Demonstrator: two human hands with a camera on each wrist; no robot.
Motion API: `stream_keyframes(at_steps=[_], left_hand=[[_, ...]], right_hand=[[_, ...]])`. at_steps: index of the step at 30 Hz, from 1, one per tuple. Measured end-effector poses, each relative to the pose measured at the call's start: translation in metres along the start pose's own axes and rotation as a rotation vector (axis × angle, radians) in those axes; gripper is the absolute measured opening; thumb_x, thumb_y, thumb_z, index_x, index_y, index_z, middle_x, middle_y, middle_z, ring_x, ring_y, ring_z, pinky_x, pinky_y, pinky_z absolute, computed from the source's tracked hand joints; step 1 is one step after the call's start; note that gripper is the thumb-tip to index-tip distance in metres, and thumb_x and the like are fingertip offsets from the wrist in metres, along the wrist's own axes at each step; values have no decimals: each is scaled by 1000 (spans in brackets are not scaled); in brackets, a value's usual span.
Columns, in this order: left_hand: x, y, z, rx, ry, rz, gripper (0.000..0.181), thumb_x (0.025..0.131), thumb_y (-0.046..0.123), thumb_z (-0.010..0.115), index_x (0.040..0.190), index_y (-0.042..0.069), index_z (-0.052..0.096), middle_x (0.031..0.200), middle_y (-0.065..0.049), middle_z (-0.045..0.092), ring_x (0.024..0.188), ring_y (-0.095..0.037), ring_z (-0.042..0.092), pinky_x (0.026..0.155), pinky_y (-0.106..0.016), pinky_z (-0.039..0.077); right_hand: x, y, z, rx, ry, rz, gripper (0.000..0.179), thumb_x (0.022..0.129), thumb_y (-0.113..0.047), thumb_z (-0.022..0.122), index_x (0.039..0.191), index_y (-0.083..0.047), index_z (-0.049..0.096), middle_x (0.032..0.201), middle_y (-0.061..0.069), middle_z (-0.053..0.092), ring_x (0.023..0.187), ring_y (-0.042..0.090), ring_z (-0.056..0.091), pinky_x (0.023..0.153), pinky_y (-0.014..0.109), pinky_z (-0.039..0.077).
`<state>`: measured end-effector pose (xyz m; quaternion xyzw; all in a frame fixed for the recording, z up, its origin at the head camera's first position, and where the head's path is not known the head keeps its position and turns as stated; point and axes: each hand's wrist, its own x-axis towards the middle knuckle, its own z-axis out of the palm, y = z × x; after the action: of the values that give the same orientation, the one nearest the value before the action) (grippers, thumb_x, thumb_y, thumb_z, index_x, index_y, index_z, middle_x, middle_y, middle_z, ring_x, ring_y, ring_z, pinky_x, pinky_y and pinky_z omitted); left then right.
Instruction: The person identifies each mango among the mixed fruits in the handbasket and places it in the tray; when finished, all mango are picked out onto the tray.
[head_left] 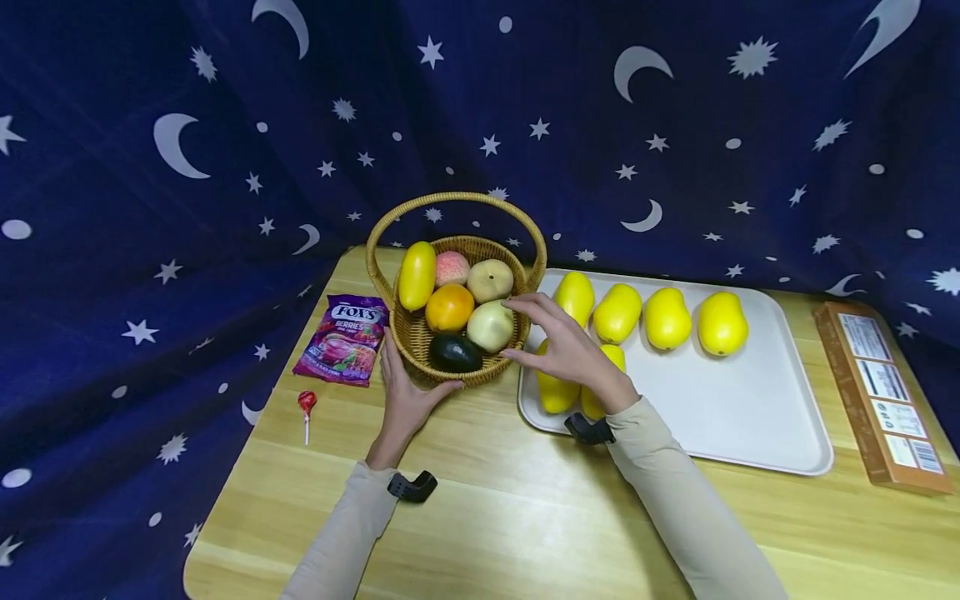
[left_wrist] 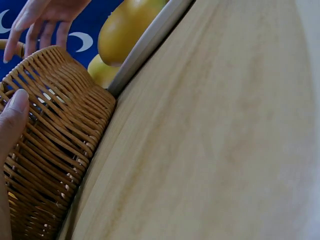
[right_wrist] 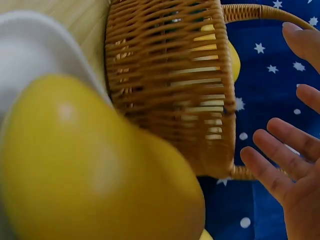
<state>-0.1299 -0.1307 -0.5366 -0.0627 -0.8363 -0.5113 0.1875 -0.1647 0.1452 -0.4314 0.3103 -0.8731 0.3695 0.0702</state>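
Note:
A wicker basket (head_left: 480, 377) with a tall arched handle holds a long yellow fruit (head_left: 417, 277), a pink peach (head_left: 452, 268), an orange (head_left: 450, 308), a beige round fruit (head_left: 490, 281), a pale green round fruit (head_left: 491, 326) and a dark avocado (head_left: 455, 353). My left hand (head_left: 406, 400) rests on the basket's left front side, thumb and fingers spread; its thumb (left_wrist: 17, 107) lies against the woven wall in the left wrist view. My right hand (head_left: 564, 346) hovers at the right rim with fingers spread and nothing held, as the right wrist view also shows.
Right of the basket, a white tray (head_left: 738, 408) bears several yellow mango-shaped fruits (head_left: 722, 323). A long brown box (head_left: 881, 396) lies at the far right. On the left are a purple Fox's candy bag (head_left: 342, 340) and a red lollipop (head_left: 307, 402). A dark blue patterned cloth (head_left: 480, 100) hangs behind.

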Motion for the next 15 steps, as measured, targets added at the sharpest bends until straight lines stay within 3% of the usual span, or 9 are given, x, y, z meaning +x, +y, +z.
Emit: stream_keyframes(at_steps=[5, 15], left_hand=[[0, -1, -1, -6, 2, 15, 142, 59, 57, 86, 158, 9, -3, 163, -16, 5, 148, -34, 8, 116, -63, 11], [1, 0, -1, -1, -6, 17, 140, 61, 56, 87, 158, 20, -7, 162, -21, 6, 148, -35, 9, 116, -63, 11]], right_hand=[[15, -4, 9, 41, -4, -21, 65, 82, -31, 80, 138, -12, 53, 135, 7, 52, 126, 24, 49, 107, 44, 42], [34, -4, 23, 34, -30, 10, 65, 83, -33, 80, 138, -11, 54, 139, 11, 50, 129, 27, 47, 106, 48, 41]])
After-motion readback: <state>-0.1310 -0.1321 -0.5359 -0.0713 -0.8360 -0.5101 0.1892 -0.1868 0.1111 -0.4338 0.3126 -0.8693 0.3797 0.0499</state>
